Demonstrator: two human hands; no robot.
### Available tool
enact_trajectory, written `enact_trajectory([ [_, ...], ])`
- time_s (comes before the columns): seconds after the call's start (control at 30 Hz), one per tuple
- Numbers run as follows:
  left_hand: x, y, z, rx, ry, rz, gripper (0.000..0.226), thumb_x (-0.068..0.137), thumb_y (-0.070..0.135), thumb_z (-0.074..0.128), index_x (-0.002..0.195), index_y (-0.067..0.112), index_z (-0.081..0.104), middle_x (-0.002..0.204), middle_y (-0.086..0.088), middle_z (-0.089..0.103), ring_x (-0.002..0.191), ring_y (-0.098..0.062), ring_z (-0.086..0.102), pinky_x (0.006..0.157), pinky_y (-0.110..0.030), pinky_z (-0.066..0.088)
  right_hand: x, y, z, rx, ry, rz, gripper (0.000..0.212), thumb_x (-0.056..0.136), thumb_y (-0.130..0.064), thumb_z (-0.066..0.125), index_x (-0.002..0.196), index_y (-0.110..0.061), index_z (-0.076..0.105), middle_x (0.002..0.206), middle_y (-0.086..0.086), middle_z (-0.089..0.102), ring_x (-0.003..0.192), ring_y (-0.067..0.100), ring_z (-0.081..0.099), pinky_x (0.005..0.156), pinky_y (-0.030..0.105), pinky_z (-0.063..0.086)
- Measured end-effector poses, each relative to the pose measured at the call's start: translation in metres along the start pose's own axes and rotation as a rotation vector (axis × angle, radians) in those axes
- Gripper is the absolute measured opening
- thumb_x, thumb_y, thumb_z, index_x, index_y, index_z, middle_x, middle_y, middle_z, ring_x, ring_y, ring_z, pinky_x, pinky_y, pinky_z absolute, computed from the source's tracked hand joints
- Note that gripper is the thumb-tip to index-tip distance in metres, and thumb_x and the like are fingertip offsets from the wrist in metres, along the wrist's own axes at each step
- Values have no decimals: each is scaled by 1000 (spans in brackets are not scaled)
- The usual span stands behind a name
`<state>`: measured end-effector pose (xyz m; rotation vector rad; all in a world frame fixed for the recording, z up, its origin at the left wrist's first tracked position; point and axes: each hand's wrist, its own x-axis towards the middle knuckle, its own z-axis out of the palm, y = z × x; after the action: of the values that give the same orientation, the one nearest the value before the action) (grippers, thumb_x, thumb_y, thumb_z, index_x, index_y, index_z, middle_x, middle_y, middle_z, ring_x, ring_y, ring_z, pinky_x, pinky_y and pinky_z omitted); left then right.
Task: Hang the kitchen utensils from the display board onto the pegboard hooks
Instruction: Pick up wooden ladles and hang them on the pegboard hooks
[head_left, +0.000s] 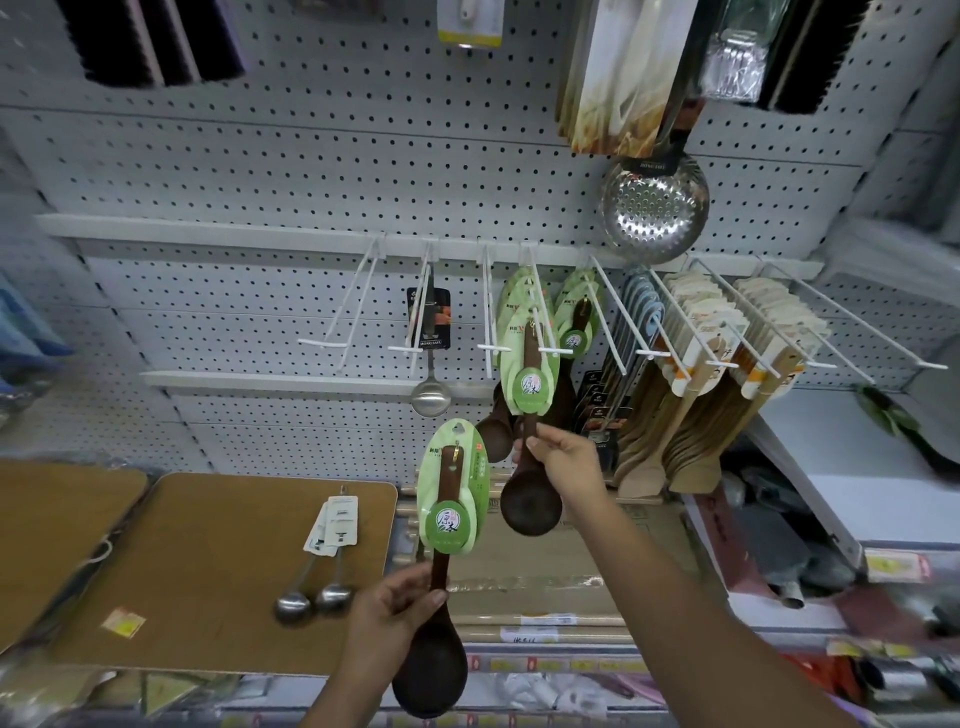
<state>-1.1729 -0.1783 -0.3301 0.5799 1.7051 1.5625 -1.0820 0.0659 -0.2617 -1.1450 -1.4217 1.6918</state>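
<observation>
At 9 o'clock in the view a brown board lies flat below the pegboard. On the board's right part, toward its 3 o'clock edge, two metal ladles lie side by side with their bowls toward the person and white tags at their handle tops. At about 12 o'clock from them, an empty white hook sticks out from a rail on the pegboard. On the next hook to the right a steel ladle hangs on a dark card.

Near 6 o'clock the left hand curls its fingers round the handle of a dark wooden spoon. The spoon is held upright, bowl down, with its green card at 12 o'clock from the hand.

The hands are apart, each on its own spoon. At 1 o'clock from the left hand, near the middle of the view, the right hand pinches the handle of a second wooden spoon between thumb and fingers. Its bowl hangs below the hand, and its green card reaches up to a hook that carries more green-carded spoons. Whether the card's hole sits on the prong I cannot tell.

At 1 o'clock a steel skimmer hangs high on the pegboard. Toward 3 o'clock, hooks hold blue utensils and, just right of them, rows of pale wooden spatulas.
</observation>
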Motion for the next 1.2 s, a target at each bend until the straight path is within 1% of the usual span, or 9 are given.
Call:
enact_trajectory([
  [0.13,3,-4,-6,29,-1,13,36,77,-12,72,102,14,74,95,-6,77,92,-22,74,83,-28,55,37,-6,5,-30,-15,35,26,96,7,55,119,1,63,79,12,70,63,19,67,73,32,62],
  [0.23,2,-3,-4,28,27,20,38,75,-16,71,96,16,74,91,-5,78,87,-17,74,77,-20,56,62,-8,7,-63,-17,78,22,96,7,55,114,5,67,75,8,71,62,16,69,83,37,60],
  [0.37,2,-1,0,17,42,21,35,75,-18,70,96,10,75,90,-8,78,87,-20,74,74,-18,56,86,5,4,-221,-44,66,22,95,-4,62,89,-17,78,86,2,77,93,24,72,97,43,55],
  [0.43,0,3,2,-1,58,4,35,75,-18,70,93,12,74,88,-5,78,82,-14,74,71,-16,55,90,14,1,-294,-31,38,15,94,-9,65,102,-9,78,97,5,74,96,24,68,99,46,53],
  [0.5,-2,7,3,-2,58,-1,35,76,-17,70,93,13,74,86,-2,78,80,-12,74,70,-15,55,90,25,-6,-396,-13,24,29,90,-10,70,117,1,70,108,9,71,103,25,66,103,46,50],
  [0.6,-1,7,3,-3,58,2,33,77,-16,70,95,12,73,87,-2,78,81,-12,74,71,-15,55,80,43,-20,-497,23,21,34,87,-8,72,119,1,69,117,15,70,115,27,63,108,43,45],
  [0.7,0,7,9,1,56,-8,33,77,-15,70,96,12,73,86,0,78,79,-9,73,70,-14,54,48,39,-25,-395,35,22,27,89,-5,70,115,3,70,114,20,71,109,28,66,104,42,49],
  [0.9,-2,13,35,0,-18,-2,31,78,-12,71,98,11,74,88,-1,78,82,-10,72,72,-14,53,-44,1,-21,77,-210,41,24,99,-15,57,115,-2,69,105,14,76,97,28,74,86,34,60],
  [1.2,-3,23,66,17,-102,29,30,79,-8,73,102,12,73,91,-2,78,84,-11,73,72,-14,53,-89,-26,-30,30,-230,-125,33,80,7,75,112,2,69,99,14,77,87,24,75,74,33,62],
])
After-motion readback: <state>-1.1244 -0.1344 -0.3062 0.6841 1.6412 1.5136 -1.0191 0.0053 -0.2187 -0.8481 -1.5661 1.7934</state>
